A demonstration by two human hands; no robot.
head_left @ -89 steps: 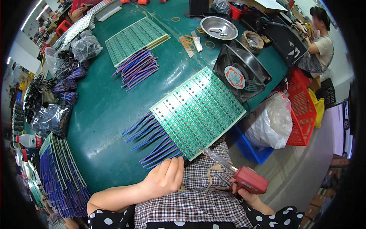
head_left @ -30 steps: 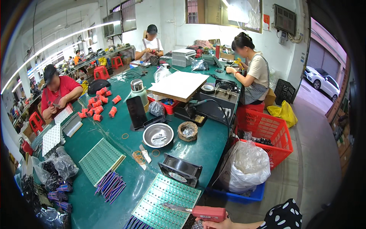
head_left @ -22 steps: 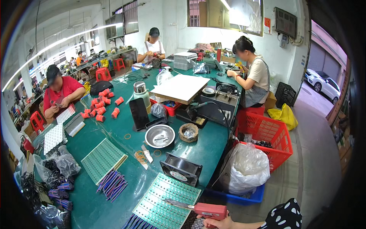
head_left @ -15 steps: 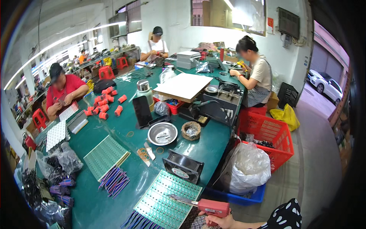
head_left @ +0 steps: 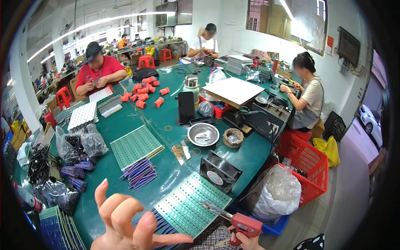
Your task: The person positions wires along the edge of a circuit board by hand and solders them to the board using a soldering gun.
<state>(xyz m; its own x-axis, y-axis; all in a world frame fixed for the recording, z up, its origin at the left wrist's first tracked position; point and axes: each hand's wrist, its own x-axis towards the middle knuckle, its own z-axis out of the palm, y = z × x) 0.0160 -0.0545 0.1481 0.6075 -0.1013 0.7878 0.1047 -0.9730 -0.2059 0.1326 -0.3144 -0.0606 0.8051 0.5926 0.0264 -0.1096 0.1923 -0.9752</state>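
Observation:
My right hand [head_left: 246, 241], at the bottom edge, is wrapped round the grip of a red pistol-shaped soldering gun [head_left: 247, 224]. The gun's metal nozzle points left over a green circuit board panel [head_left: 189, 204] on the table. Blue and purple wires [head_left: 163, 225] stick out from the panel's near left edge. In front of those wires my left hand [head_left: 125, 223] is raised, holding nothing, its fingers apart and partly bent. A square black fan [head_left: 220, 171] stands at the panel's far edge.
A second panel [head_left: 135, 146] with a wire bundle [head_left: 139, 174] lies left. Beyond are a metal bowl [head_left: 203, 134], a phone [head_left: 186, 107] and red-black parts [head_left: 141, 89]. Red [head_left: 306, 166] and blue crates stand right of the green table [head_left: 100, 200]. Several people work around it.
My left hand has come into view at the lower edge. The view has shifted, so the scene sits further right and higher. The soldering gun stays in my right hand over the panel.

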